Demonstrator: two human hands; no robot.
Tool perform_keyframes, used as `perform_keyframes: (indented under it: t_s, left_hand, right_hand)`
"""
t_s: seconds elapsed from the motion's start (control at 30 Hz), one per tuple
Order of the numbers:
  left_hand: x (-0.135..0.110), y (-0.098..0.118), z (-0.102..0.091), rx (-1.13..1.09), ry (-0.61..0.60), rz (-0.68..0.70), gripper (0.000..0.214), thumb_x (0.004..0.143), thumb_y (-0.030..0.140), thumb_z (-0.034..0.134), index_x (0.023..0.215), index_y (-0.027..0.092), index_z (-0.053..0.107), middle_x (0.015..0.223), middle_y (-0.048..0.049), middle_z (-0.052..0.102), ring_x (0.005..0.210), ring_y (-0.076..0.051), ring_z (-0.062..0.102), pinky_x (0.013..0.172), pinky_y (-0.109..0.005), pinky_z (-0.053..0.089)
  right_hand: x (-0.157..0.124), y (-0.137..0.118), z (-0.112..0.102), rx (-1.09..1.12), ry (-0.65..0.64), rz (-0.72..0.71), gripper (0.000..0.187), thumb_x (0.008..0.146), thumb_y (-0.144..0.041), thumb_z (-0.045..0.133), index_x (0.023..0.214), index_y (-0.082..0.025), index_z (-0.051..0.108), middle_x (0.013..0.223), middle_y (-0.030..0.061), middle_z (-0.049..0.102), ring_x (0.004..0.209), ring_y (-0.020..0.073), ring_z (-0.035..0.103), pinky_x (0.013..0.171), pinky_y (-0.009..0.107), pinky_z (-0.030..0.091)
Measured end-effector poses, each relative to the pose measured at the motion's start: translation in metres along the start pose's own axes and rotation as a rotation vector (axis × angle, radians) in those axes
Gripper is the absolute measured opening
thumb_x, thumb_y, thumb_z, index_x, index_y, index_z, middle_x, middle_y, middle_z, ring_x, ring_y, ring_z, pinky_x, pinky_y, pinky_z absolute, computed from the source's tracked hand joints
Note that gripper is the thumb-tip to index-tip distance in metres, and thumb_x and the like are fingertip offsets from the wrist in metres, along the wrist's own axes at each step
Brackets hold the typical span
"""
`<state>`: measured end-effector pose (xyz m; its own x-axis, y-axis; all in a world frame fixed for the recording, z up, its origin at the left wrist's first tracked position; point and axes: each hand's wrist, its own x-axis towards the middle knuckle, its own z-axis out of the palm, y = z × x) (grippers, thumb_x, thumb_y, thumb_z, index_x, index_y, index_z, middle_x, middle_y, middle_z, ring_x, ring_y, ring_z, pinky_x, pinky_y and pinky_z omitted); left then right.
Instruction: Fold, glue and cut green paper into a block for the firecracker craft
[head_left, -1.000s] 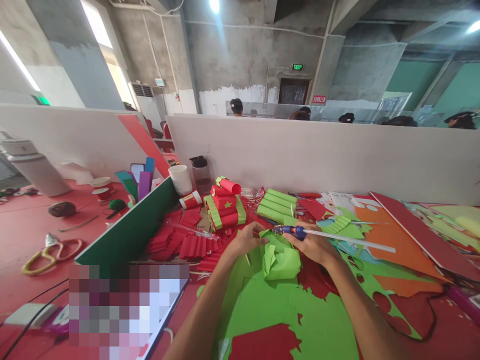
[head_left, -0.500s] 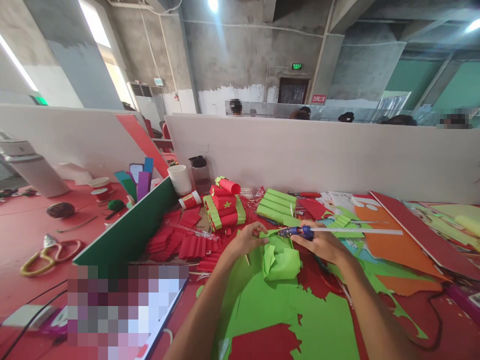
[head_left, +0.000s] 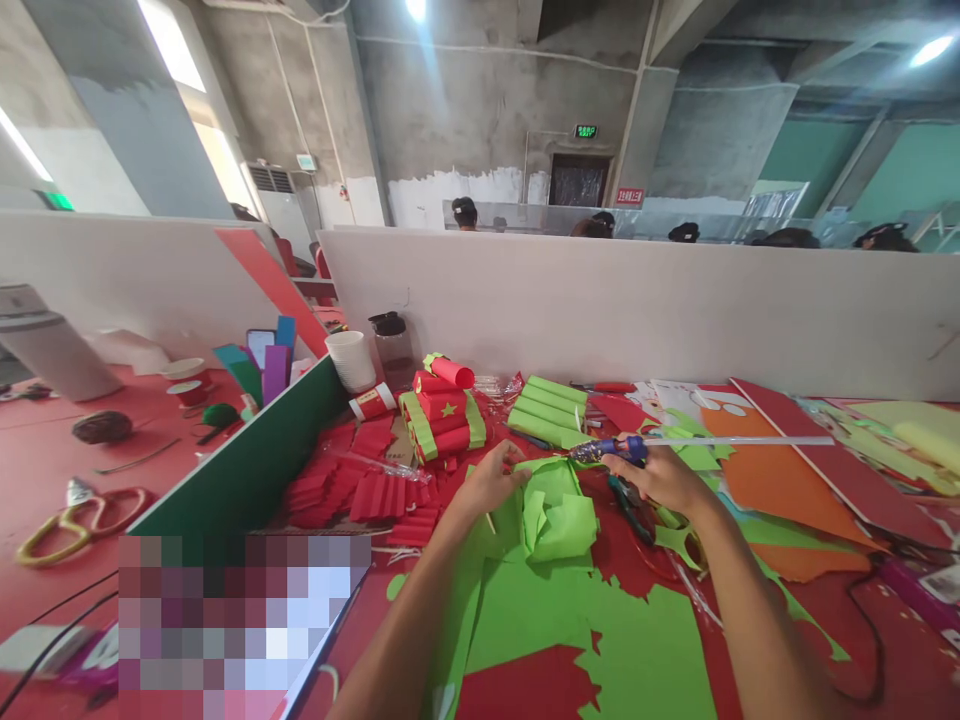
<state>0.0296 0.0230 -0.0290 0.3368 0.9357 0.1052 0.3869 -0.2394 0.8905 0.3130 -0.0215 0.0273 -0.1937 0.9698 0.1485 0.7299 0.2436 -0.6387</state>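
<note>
My right hand [head_left: 664,478] is closed around a blue glue gun [head_left: 609,451] with a long clear glue stick [head_left: 742,441] sticking out to the right; its nozzle points left toward a folded green paper piece [head_left: 559,510]. My left hand [head_left: 491,478] pinches the upper left edge of that green paper. The piece rests on a large green sheet [head_left: 555,620] with torn red paper [head_left: 525,685] below it.
A red paper tank with green bands [head_left: 442,410], green paper rolls [head_left: 551,410] and pleated red strips [head_left: 375,485] lie behind. A green board [head_left: 247,465], white cup [head_left: 351,358], dark bottle [head_left: 390,345] and scissors [head_left: 52,515] sit left. Orange sheets [head_left: 780,470] are right. A white partition [head_left: 637,300] stands behind.
My right hand has carried the glue gun to the right and slightly up, away from the green paper piece. My left hand stays on the paper's edge.
</note>
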Motion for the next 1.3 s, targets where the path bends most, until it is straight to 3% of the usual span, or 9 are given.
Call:
perform_keyframes:
  t_s: [0.17, 0.37, 0.57, 0.7, 0.8, 1.0, 1.3]
  left_hand:
    - [0.002, -0.003, -0.003, 0.092, 0.076, 0.001, 0.018, 0.081, 0.033, 0.061, 0.090, 0.019, 0.055, 0.079, -0.0006, 0.058, 0.072, -0.017, 0.055, 0.064, -0.027, 0.043]
    - [0.000, 0.001, -0.004, 0.181, 0.090, 0.010, 0.012, 0.080, 0.029, 0.059, 0.086, 0.019, 0.060, 0.068, 0.0023, 0.054, 0.067, -0.015, 0.052, 0.061, -0.025, 0.039]
    - [0.000, 0.004, 0.000, 0.111, 0.022, 0.011, 0.038, 0.087, 0.053, 0.051, 0.081, 0.017, 0.061, 0.068, 0.0001, 0.056, 0.064, -0.016, 0.051, 0.056, -0.025, 0.037]
    - [-0.001, 0.006, 0.003, 0.108, 0.037, -0.012, 0.046, 0.086, 0.061, 0.049, 0.076, 0.017, 0.058, 0.065, 0.0010, 0.054, 0.061, -0.015, 0.049, 0.055, -0.025, 0.036]
    - [-0.001, 0.006, 0.006, 0.049, 0.031, -0.008, 0.042, 0.084, 0.059, 0.055, 0.079, 0.017, 0.059, 0.071, -0.0010, 0.060, 0.066, -0.016, 0.054, 0.060, -0.026, 0.042]
    - [0.004, 0.003, 0.011, -0.063, 0.029, 0.127, 0.026, 0.084, 0.041, 0.062, 0.097, 0.019, 0.065, 0.101, -0.0080, 0.068, 0.092, -0.022, 0.062, 0.079, -0.030, 0.050]
    - [0.006, 0.000, 0.013, -0.136, -0.024, 0.159, 0.024, 0.086, 0.037, 0.059, 0.096, 0.015, 0.067, 0.093, -0.0087, 0.070, 0.087, -0.022, 0.064, 0.080, -0.032, 0.050]
  right_hand:
    - [0.002, 0.001, 0.002, -0.051, 0.042, -0.085, 0.038, 0.088, -0.057, 0.054, 0.072, -0.023, 0.053, 0.065, -0.0025, 0.055, 0.061, 0.0171, 0.054, 0.061, 0.029, 0.043]
    - [0.003, 0.002, 0.008, -0.009, -0.011, -0.025, 0.037, 0.087, -0.059, 0.054, 0.078, -0.023, 0.058, 0.070, -0.0013, 0.059, 0.061, 0.0182, 0.058, 0.058, 0.028, 0.045]
    - [0.008, -0.006, 0.022, 0.001, 0.007, -0.041, 0.038, 0.086, -0.059, 0.055, 0.084, -0.023, 0.068, 0.077, 0.0019, 0.068, 0.062, 0.0200, 0.062, 0.062, 0.031, 0.048]
    - [0.010, -0.009, 0.028, -0.037, 0.005, -0.092, 0.038, 0.088, -0.059, 0.055, 0.085, -0.023, 0.068, 0.085, 0.0029, 0.070, 0.074, 0.0218, 0.064, 0.070, 0.032, 0.048]
    - [0.009, -0.008, 0.027, -0.072, 0.012, -0.099, 0.038, 0.088, -0.059, 0.054, 0.083, -0.023, 0.066, 0.086, 0.0027, 0.069, 0.076, 0.0214, 0.064, 0.072, 0.032, 0.047]
    - [0.005, -0.001, 0.018, -0.156, 0.084, -0.085, 0.035, 0.083, -0.058, 0.059, 0.074, -0.024, 0.063, 0.075, 0.0009, 0.067, 0.070, 0.0207, 0.061, 0.068, 0.030, 0.045]
    - [0.004, -0.008, 0.020, -0.194, 0.082, -0.099, 0.040, 0.083, -0.060, 0.058, 0.067, -0.024, 0.057, 0.067, -0.0003, 0.062, 0.063, 0.0187, 0.056, 0.063, 0.029, 0.044]
